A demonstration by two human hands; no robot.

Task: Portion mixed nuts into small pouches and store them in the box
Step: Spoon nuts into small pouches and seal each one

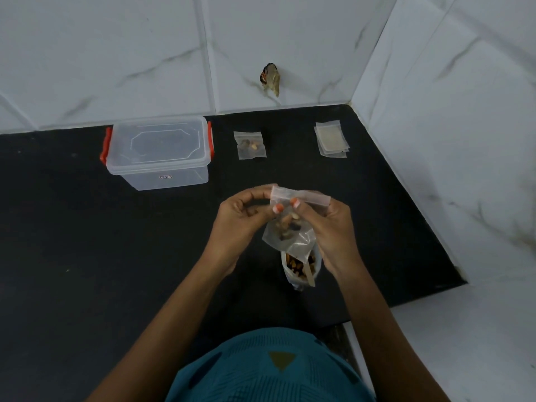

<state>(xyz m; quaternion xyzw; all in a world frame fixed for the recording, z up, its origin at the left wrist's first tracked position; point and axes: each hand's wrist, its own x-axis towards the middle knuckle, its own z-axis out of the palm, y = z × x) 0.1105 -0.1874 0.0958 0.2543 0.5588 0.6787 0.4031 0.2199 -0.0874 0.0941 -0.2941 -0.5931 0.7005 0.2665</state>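
Clear plastic pouch [291, 239] holding a few nuts is hanging in front and to the right of the lidded box [158, 153], with the left hand [238, 221] and right hand [330, 231] each pinching its top strip, while a filled pouch [251, 145] and a stack of empty pouches [332, 139] are lying right of the box.
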